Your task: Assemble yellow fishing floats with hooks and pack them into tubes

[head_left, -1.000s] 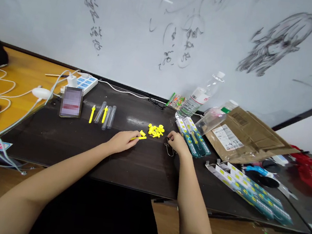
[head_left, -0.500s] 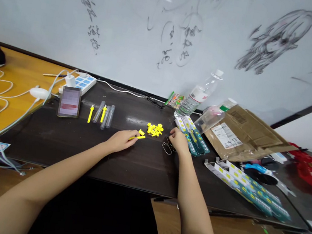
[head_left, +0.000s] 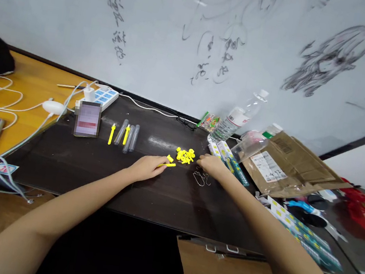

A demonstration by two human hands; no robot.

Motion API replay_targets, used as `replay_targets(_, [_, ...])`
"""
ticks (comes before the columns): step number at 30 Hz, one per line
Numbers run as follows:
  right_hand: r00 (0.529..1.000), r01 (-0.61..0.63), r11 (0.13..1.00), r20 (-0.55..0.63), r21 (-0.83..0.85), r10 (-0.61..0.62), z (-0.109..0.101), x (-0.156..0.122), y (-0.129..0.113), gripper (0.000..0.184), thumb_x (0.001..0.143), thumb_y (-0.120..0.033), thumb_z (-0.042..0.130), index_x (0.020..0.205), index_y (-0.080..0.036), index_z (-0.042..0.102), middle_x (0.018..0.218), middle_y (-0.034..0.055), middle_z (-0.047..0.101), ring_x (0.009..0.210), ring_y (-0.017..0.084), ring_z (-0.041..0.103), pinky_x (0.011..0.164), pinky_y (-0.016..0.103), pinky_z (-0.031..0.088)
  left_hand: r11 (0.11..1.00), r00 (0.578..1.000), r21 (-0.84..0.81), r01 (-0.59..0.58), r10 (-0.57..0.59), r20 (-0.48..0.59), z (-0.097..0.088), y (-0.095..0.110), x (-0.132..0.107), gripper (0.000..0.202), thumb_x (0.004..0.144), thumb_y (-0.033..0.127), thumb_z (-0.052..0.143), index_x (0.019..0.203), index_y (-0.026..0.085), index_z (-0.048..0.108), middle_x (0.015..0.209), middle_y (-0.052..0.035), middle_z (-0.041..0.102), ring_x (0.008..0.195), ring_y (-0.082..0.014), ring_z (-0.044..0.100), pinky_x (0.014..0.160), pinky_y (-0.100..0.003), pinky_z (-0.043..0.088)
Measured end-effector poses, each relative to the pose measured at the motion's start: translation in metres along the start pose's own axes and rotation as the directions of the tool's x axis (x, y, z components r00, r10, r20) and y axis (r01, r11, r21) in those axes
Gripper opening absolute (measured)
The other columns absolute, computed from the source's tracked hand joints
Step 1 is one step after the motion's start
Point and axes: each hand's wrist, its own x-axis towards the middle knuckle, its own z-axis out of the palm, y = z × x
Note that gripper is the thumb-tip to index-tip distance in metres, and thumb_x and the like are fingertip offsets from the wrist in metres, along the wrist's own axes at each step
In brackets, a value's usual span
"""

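Note:
My left hand (head_left: 147,167) is closed around a thin yellow plastic stick (head_left: 170,165), which juts out from its fingertips to the right. Just beyond those fingertips is a short yellow plastic piece (head_left: 170,158); I cannot tell whether the hand touches it. To the right lies a small pile of yellow plastic parts (head_left: 185,155). My right hand (head_left: 213,166) is by the pile's right side, its fingers drawn together; anything between them is hidden. Below it, thin bent metal wires (head_left: 199,177) lie on the dark table (head_left: 159,202).
Clear tubes (head_left: 131,138) and yellow sticks (head_left: 111,134) lie at the left, near a blurred-out package (head_left: 87,119) and a power strip (head_left: 106,98). A water bottle (head_left: 236,117), green-and-white boxes (head_left: 233,163) and a brown parcel (head_left: 288,162) stand or lie at the right.
My right hand has shifted from over the wires up toward the yellow pile, its forearm swinging outward, and the wires show more fully. My left hand keeps the yellow stick. The view has shifted slightly.

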Motion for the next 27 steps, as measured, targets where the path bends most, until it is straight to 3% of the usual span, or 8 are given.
replay_targets(6, [0.996,-0.073,0.992,0.049,0.106,0.068,-0.004,0.011,0.01,0.013,0.076,-0.01,0.052,0.081,-0.013,0.064,0.093,0.0131,0.068,0.084,0.021,0.064,0.065,0.027,0.041,0.999,1.0,-0.03,0.021,-0.021,-0.015,0.002,-0.005,-0.001,0.02,0.091,0.028,0.04,0.102,0.021,0.055,0.093,-0.0035,0.066,0.077,-0.0167,0.061,0.069,-0.026,0.041])
replay_targets(10, [0.972,-0.172,0.882,-0.069,0.438,0.224,-0.002,0.003,0.008,0.008,0.07,-0.012,0.054,0.077,-0.016,0.056,0.075,0.0061,0.066,0.07,0.017,0.061,0.06,0.024,0.04,0.988,0.996,-0.141,0.064,-0.073,-0.057,0.004,-0.007,0.001,0.02,0.092,0.03,0.038,0.099,0.02,0.054,0.085,-0.0026,0.064,0.076,-0.0166,0.06,0.07,-0.026,0.04])
replay_targets(12, [0.944,-0.047,0.674,-0.187,0.738,0.27,-0.004,-0.001,-0.006,0.008,0.071,-0.014,0.053,0.078,-0.018,0.051,0.07,0.0021,0.064,0.062,0.013,0.058,0.057,0.023,0.042,0.977,0.993,-0.196,0.08,-0.096,-0.075,0.006,-0.008,0.002,0.02,0.092,0.029,0.037,0.098,0.019,0.053,0.081,-0.0017,0.062,0.073,-0.016,0.058,0.07,-0.026,0.04])
replay_targets(14, [0.935,0.16,0.292,-0.24,0.943,0.262,-0.009,-0.002,-0.03,0.01,0.074,-0.019,0.052,0.083,-0.019,0.048,0.069,-0.0001,0.065,0.054,0.011,0.056,0.05,0.021,0.044,0.966,0.989,-0.24,0.093,-0.117,-0.092,0.007,-0.009,0.003,0.019,0.091,0.028,0.036,0.097,0.019,0.052,0.078,-0.0007,0.06,0.071,-0.0151,0.056,0.07,-0.026,0.039])
replay_targets(16, [0.94,0.292,-0.048,-0.278,0.955,0.197,-0.016,0.004,-0.058,0.014,0.074,-0.023,0.055,0.085,-0.019,0.047,0.067,-0.0012,0.065,0.052,0.011,0.057,0.046,0.022,0.047,0.956,0.985,-0.274,0.106,-0.139,-0.105,0.006,-0.009,0.004,0.019,0.091,0.028,0.036,0.096,0.019,0.052,0.077,0.0001,0.059,0.068,-0.014,0.054,0.069,-0.025,0.039])
replay_targets(17, [0.94,0.318,-0.161,-0.288,0.934,0.183,-0.019,0.009,-0.073,0.016,0.073,-0.024,0.058,0.083,-0.019,0.047,0.066,-0.0016,0.065,0.049,0.01,0.057,0.045,0.022,0.049,0.952,0.984,-0.286,0.111,-0.146,-0.104,0.005,-0.008,0.004,0.019,0.091,0.028,0.037,0.096,0.019,0.053,0.076,0.0005,0.058,0.067,-0.0134,0.053,0.068,-0.025,0.038])
replay_targets(22, [0.923,0.357,-0.433,-0.24,0.828,0.302,-0.02,0.036,-0.114,0.019,0.071,-0.026,0.064,0.079,-0.019,0.048,0.059,-0.0045,0.064,0.041,0.008,0.055,0.039,0.019,0.048,0.942,0.985,-0.309,0.133,-0.162,-0.068,-0.001,-0.005,0.001,0.027,0.093,0.034,0.034,0.092,0.019,0.057,0.075,0.0014,0.059,0.066,-0.0128,0.051,0.067,-0.024,0.037])
replay_targets(27, [0.891,0.417,-0.475,-0.244,0.775,0.384,-0.008,0.036,-0.115,0.022,0.071,-0.027,0.067,0.077,-0.019,0.048,0.056,-0.0052,0.063,0.039,0.006,0.052,0.039,0.017,0.047,0.94,0.983,-0.302,0.156,-0.178,-0.044,0.003,-0.005,0.003,0.029,0.09,0.041,0.041,0.088,0.018,0.058,0.078,0.0017,0.061,0.07,-0.0127,0.053,0.067,-0.023,0.036])
